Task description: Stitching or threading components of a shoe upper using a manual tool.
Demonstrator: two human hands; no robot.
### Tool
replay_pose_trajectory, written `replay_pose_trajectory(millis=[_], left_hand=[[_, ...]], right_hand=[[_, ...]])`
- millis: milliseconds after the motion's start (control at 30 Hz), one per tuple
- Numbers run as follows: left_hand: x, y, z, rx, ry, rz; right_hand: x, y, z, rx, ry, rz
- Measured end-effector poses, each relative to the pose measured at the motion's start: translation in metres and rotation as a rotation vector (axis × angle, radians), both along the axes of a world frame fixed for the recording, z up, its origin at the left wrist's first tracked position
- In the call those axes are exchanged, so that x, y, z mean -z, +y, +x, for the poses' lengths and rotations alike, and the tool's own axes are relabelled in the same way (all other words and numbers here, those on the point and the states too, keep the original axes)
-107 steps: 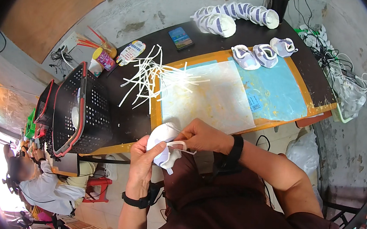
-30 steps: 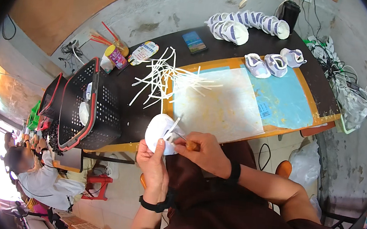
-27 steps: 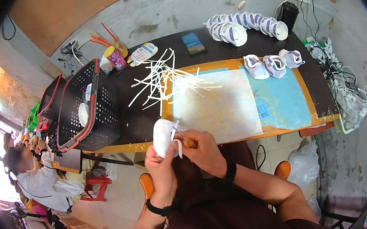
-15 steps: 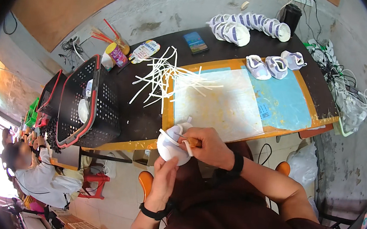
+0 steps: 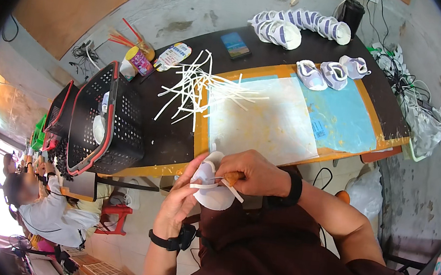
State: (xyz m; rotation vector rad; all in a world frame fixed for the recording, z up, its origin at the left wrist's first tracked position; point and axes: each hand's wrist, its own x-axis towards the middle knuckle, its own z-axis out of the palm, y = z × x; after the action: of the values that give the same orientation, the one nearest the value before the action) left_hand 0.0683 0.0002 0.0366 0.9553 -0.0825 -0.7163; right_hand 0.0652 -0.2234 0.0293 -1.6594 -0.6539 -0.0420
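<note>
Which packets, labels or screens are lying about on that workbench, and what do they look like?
Phone-like slab: flat on the dark bench top, far side; rectangular, blue and orange face.
Printed card or packet: left of it, by the white strips; oval, white with coloured print.
Small pot: beside the black basket; yellow top, purple label.

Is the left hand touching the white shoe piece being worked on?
Touching. The head view shows the left hand cupping the white shoe piece from below, fingers against its edge.

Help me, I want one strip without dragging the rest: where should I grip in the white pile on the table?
Probably pinch a loose end of the white strips at the near-left fringe, coming from the table's near edge: there single ends fan out apart, while the middle is crossed and tangled.
</note>
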Motion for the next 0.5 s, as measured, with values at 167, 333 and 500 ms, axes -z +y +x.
replay_pose_trajectory(millis=[167, 333, 500], left_hand=[[0.005, 0.001, 0.003, -0.002, 0.004, 0.021], [0.008, -0.016, 0.002, -0.151, -0.096, -0.003], [0.020, -0.023, -0.004, -0.338, 0.137, 0.127]], right_hand=[[-0.008, -0.004, 0.001, -0.012, -0.025, -0.119], [0.001, -0.004, 0.002, 0.078, -0.064, -0.101], [-0.003, -0.003, 0.000, 0.147, -0.038, -0.062]])
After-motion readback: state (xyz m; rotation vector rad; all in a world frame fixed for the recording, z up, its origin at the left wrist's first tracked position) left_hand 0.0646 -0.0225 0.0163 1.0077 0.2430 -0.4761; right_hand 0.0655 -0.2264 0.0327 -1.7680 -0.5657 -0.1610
